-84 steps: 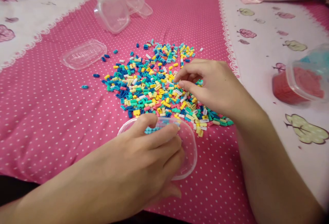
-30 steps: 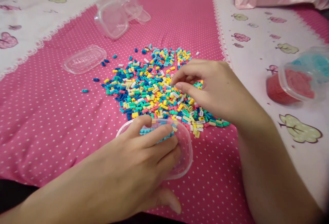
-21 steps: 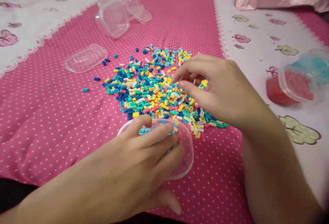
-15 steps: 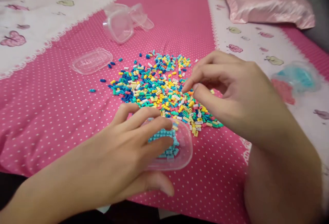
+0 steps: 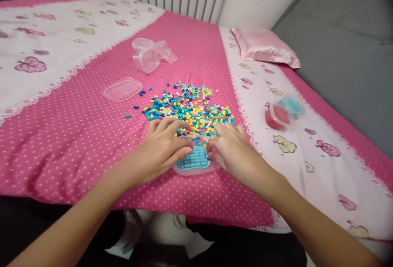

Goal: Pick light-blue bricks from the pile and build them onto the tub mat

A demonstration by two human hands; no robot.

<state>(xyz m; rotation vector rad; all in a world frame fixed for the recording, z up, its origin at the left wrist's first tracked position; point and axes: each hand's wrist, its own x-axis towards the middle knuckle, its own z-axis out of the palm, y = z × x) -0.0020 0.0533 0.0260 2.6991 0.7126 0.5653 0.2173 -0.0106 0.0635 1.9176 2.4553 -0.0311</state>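
Observation:
A clear plastic container (image 5: 196, 172) rests on the bed near its front edge. Light blue toy bricks (image 5: 194, 159) lie in tidy rows inside it. My left hand (image 5: 167, 147) is over the container's left side, fingers curved and apart, with nothing visible in them. At the right side of the container, my right hand (image 5: 231, 149) has its fingers bent and drawn together; whatever they hold, if anything, is hidden. Just beyond both hands spreads a pile of small toy bricks (image 5: 187, 105) in blue, green, yellow, white and pink.
A clear lid (image 5: 122, 89) lies left of the pile, and empty clear containers (image 5: 149, 57) are behind it. To the right stand a container of red pieces (image 5: 277, 116) and one of blue pieces (image 5: 292, 105). A pink pillow (image 5: 265, 47) sits at the far right.
My right hand has come down and left from above the pile's right side to the container. My left hand stays by the container. The view has tilted up and shows more room.

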